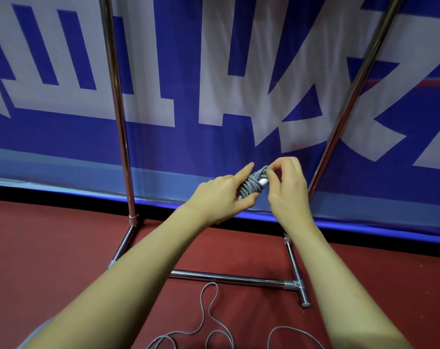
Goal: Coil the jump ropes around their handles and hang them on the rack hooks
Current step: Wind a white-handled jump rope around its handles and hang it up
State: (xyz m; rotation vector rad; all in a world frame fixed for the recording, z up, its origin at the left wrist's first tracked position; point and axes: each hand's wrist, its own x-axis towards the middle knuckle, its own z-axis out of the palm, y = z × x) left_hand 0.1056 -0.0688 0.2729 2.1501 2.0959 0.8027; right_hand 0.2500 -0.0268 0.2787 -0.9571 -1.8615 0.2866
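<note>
Two hands, two ropes, one rack, one banner.

We count two hands, the left hand (221, 197) and the right hand (288, 187), both on one coiled grey rope bundle (254, 183) with a single white handle tip (263, 182) showing. We see one loose grey rope (209, 313) on the red floor (50, 248). One chrome rack (118, 117) has two uprights and three base tubes in sight. One blue-and-white banner (214, 59) hangs behind it.

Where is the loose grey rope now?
In the head view, the loose grey rope lies on the red floor at bottom centre, just in front of the rack's base bar.
</note>
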